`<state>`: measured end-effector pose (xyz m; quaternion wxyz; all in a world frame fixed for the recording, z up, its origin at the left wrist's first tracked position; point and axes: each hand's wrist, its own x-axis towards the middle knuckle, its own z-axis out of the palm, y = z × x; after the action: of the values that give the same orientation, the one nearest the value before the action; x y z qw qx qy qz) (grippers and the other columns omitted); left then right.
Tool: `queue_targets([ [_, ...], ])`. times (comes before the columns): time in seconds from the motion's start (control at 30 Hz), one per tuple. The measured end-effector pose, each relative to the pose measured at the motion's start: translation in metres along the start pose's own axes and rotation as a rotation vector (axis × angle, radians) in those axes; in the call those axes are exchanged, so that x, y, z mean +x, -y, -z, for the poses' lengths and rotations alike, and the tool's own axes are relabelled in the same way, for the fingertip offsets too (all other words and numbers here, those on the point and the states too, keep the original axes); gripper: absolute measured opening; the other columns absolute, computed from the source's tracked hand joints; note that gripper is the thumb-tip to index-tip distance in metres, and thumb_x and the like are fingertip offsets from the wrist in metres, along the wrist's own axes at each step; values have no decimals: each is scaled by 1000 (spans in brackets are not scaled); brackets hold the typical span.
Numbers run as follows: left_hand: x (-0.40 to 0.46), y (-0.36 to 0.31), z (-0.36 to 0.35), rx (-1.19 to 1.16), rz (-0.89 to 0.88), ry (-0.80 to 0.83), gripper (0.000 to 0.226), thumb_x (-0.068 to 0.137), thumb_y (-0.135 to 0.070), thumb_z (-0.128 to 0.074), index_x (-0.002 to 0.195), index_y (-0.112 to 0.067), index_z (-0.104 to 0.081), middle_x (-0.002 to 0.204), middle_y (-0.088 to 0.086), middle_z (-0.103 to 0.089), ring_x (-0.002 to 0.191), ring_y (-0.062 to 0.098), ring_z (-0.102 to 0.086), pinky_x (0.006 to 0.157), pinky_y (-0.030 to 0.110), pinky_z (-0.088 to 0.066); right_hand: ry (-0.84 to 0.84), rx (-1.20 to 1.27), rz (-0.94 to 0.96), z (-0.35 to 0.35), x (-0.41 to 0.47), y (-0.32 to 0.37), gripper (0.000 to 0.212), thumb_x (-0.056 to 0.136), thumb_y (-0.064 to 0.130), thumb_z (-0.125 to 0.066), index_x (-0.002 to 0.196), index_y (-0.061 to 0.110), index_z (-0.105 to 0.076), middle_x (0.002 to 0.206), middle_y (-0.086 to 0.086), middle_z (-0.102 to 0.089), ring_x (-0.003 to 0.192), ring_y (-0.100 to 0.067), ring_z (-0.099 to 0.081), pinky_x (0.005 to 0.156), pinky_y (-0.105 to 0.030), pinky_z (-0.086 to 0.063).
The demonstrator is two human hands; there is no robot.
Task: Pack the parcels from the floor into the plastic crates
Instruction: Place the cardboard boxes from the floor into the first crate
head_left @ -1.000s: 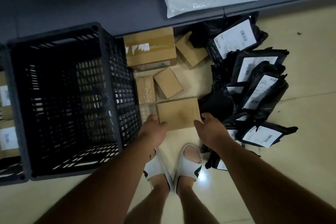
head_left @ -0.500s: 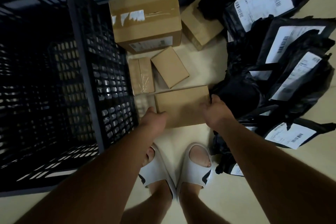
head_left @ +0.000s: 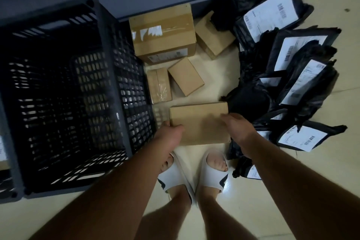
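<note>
Flat cardboard box point(head_left: 198, 122) sits low over the floor, just right of the empty black crate point(head_left: 109, 48), left hand point(head_left: 171, 132) and right hand point(head_left: 236, 126) clasping its near corners; advise level lift, clearing crate wall before lowering.

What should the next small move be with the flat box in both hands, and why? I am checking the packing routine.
Probably swing the flat cardboard box left over the black crate rim and lower it in: the left hand and right hand grip its sides, and the crate looks empty.
</note>
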<state>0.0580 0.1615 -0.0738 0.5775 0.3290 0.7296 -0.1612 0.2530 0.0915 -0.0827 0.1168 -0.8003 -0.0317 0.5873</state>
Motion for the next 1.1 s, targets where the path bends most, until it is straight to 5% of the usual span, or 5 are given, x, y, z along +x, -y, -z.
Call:
queue_targets([
  [0.2,-80,-11,23,-139,-29,17,33,87,-30,-63,119,-23,-61,112,2,-71,95,21,-66,71,25,-47,16,113,44,27,-74,17,40,99,40,-56,130,15,-62,129,-11,-65,111,-30,-62,101,-42,-49],
  [0.33,-134,-17,44,-135,-51,9,49,76,-42,-61,123,-26,-59,113,2,-69,101,26,-66,93,38,-55,-19,201,0,43,-135,33,33,94,51,-50,118,30,-61,123,-5,-64,114,-30,-61,107,-51,-46],
  [0.43,-174,-22,63,-123,-64,16,64,69,-49,-58,129,-28,-55,121,4,-65,107,28,-63,100,44,-53,-39,216,-29,54,-177,42,54,85,62,-48,123,28,-66,122,-3,-67,114,-31,-62,106,-53,-46],
  [0.87,-274,-11,123,-440,-64,-27,60,92,-60,-53,129,-14,-62,130,12,-65,121,33,-62,101,44,-53,-7,326,72,73,-284,78,47,100,52,-52,133,21,-63,127,-4,-68,114,-25,-64,113,-49,-41],
  [1.1,-291,13,140,-571,-30,-154,67,78,-68,-45,124,-22,-59,119,11,-67,107,35,-65,101,50,-52,61,212,129,63,-317,122,33,105,39,-50,127,17,-59,118,-8,-66,99,-23,-64,90,-37,-50],
])
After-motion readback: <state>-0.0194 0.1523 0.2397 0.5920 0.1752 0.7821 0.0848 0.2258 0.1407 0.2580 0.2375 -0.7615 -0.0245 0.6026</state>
